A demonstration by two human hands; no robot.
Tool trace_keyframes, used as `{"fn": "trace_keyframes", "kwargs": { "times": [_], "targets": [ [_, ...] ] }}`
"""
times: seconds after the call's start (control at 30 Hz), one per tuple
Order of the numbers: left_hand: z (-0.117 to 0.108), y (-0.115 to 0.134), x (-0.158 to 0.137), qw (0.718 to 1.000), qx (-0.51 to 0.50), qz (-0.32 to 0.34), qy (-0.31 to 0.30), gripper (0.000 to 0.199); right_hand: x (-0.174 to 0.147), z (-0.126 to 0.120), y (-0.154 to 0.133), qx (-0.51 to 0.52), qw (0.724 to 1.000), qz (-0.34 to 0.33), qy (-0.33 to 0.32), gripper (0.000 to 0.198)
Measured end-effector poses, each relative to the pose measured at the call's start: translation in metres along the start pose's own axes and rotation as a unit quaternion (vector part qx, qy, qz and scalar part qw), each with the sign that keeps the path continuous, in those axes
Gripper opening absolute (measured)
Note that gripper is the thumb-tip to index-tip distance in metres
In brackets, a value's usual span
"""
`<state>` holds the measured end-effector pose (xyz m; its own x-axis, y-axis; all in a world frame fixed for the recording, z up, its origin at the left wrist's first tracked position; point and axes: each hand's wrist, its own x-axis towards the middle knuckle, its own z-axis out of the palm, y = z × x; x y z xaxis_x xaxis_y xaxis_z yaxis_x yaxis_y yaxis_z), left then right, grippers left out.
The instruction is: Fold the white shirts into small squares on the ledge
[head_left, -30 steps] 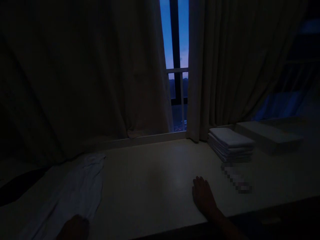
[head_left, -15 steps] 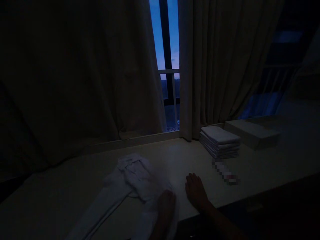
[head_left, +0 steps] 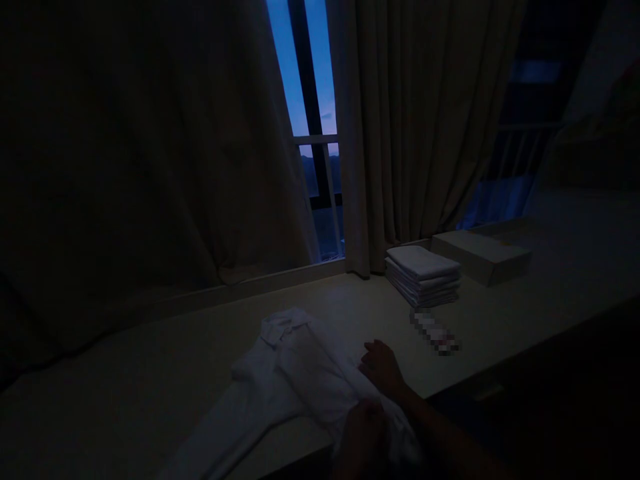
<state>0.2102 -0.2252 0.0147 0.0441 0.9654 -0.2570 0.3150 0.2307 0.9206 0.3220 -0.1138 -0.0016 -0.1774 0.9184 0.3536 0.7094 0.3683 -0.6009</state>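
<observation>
A white collared shirt [head_left: 305, 360] lies spread on the counter, its collar toward the window and one sleeve reaching to the lower left. My left hand [head_left: 367, 430] is closed on the shirt's cloth near the front edge, dark and slightly blurred. Bunched fabric hangs past that hand over the edge. Just to the right of the shirt is my right hand [head_left: 383, 368], its fingers loosely bent and apart, close to the shirt's side. I see nothing held in it.
A stack of folded white cloth [head_left: 423, 275] stands by the curtain [head_left: 395, 133], with a pale flat box [head_left: 483, 257] behind it. A pixelated slim object [head_left: 434, 331] lies before the stack. The counter's front edge [head_left: 493, 367] runs along the lower right. The room is dim.
My left hand has pulled the shirt's near part to the right, so the shirt lies flatter and further right. My right hand now sits beside the cloth. The view has turned slightly right.
</observation>
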Motion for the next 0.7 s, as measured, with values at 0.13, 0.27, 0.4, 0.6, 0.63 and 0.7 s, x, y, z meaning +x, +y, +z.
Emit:
{"fn": "trace_keyframes", "kwargs": {
  "times": [0.13,0.27,0.4,0.6,0.63,0.7],
  "targets": [
    [-0.086,0.006,-0.006,0.987,0.097,0.041,0.122,0.041,0.005,-0.002,0.002,0.052,0.996,0.067,0.023,0.021],
    [-0.193,-0.027,-0.009,0.904,0.279,0.039,0.323,0.065,0.008,-0.005,0.001,0.142,0.984,0.104,0.031,0.031],
    [-0.252,-0.08,-0.02,0.827,0.474,-0.031,0.303,0.064,0.013,-0.009,0.0,0.162,0.979,0.122,0.017,0.036],
    [-0.284,-0.118,-0.042,0.771,0.61,-0.083,0.16,0.052,0.038,-0.054,0.018,0.071,0.991,0.112,-0.01,0.035],
    [-0.292,-0.121,-0.044,0.767,0.617,-0.091,0.154,0.052,0.044,-0.067,0.023,0.046,0.993,0.105,-0.02,0.032],
    [-0.309,-0.126,-0.043,0.76,0.624,-0.106,0.149,0.052,0.055,-0.097,0.032,-0.01,0.995,0.093,-0.045,0.025]
  ]
}}
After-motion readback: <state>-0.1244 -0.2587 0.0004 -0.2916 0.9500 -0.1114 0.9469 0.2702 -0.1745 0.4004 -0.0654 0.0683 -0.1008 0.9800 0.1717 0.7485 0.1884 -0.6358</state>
